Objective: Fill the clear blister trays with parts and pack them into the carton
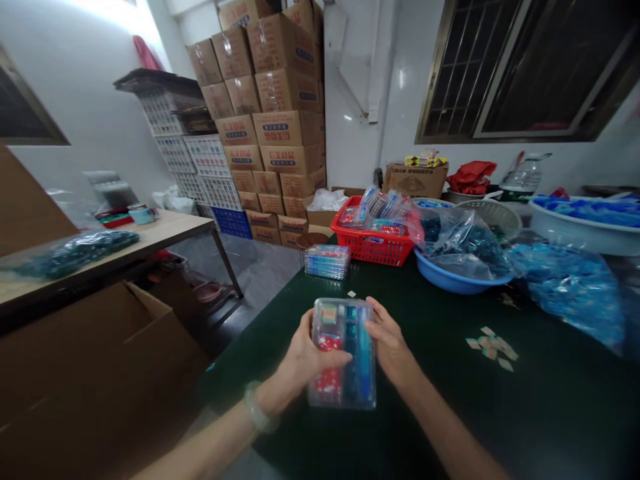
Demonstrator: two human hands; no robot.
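Observation:
A clear plastic tray pack (351,393) is held up over the green table between my two hands. Its compartments show a red piece with white dots, teal and blue pieces, and a small pale square at the top left. My left hand (305,360) grips the left side, its thumb lying across the front. On the upper right edge, my right hand (390,340) has its fingers closed round the pack. Beyond it stands a stack of similar clear packs (327,261). Small pale square pieces (493,347) lie scattered on the table to the right.
A red basket (380,252) of packs and a blue basin (460,283) with bagged teal pieces stand at the table's back. To their right sits a bag of blue pieces (570,287). Stacked cartons (285,127) line the wall; an open cardboard box (100,373) is at left.

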